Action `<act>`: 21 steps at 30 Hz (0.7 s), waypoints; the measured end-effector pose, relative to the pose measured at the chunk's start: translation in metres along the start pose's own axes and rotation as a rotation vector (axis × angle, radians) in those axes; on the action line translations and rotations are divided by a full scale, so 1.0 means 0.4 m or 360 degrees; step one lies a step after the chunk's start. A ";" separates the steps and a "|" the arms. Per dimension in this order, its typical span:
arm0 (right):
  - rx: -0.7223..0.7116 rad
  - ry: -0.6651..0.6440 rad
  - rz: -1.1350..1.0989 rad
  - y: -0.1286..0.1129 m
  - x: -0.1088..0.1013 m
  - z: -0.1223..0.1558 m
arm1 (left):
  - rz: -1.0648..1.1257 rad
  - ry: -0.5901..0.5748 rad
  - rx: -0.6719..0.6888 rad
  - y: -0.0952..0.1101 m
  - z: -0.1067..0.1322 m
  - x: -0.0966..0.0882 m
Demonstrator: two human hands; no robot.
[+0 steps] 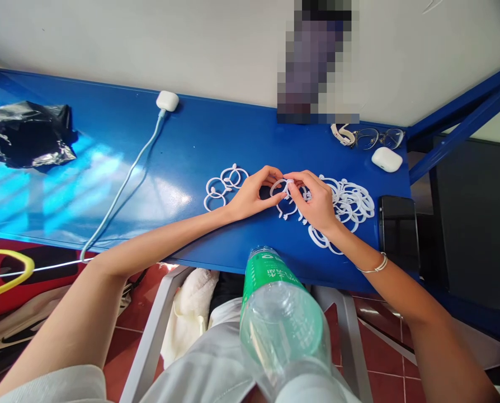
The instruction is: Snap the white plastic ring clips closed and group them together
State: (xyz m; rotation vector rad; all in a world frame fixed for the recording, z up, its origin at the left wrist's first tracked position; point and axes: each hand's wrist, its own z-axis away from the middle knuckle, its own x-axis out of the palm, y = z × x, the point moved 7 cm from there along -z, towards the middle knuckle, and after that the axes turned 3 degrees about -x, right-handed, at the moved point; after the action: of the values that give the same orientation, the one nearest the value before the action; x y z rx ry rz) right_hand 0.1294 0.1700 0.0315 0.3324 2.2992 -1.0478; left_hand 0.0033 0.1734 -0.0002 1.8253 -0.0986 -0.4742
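Observation:
Above the blue desk, my left hand [254, 195] and my right hand [316, 200] meet at a white plastic ring [274, 186] with a small knob, which looks like a curtain ring. My left thumb and fingers pinch its side; my right fingertips close on the knob at its top. More white rings [289, 212] lie under and between the hands, partly hidden. To the right is a tangled pile of white rings [354, 204], some behind my right wrist. Left of my left hand, several rings [215, 198] lie flat in a loose cluster.
A clear bottle with a green label [270, 274] stands close in front of me. At the right are a phone [399, 229], a white earbud case [386, 160] and glasses [367, 138]. A charger [167, 101] with its cable and a black plastic bag [27, 134] lie left.

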 end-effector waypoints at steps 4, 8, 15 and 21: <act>-0.0015 0.0001 -0.0009 0.000 0.000 -0.001 | 0.0031 -0.0001 -0.0008 0.004 -0.001 0.000; 0.0007 -0.0015 0.0005 0.004 0.002 0.000 | 0.0053 0.0000 -0.0031 0.002 -0.002 -0.001; -0.0004 -0.0030 -0.0009 -0.002 0.001 0.000 | 0.0125 -0.0018 -0.0041 -0.005 -0.003 -0.004; -0.0020 0.0009 0.0031 0.001 0.000 0.002 | 0.0151 -0.0028 -0.0062 -0.008 -0.004 -0.003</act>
State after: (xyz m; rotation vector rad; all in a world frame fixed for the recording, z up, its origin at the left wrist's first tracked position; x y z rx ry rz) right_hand 0.1297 0.1696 0.0307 0.3524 2.3020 -1.0235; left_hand 0.0021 0.1762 -0.0026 1.7699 -0.1857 -0.4224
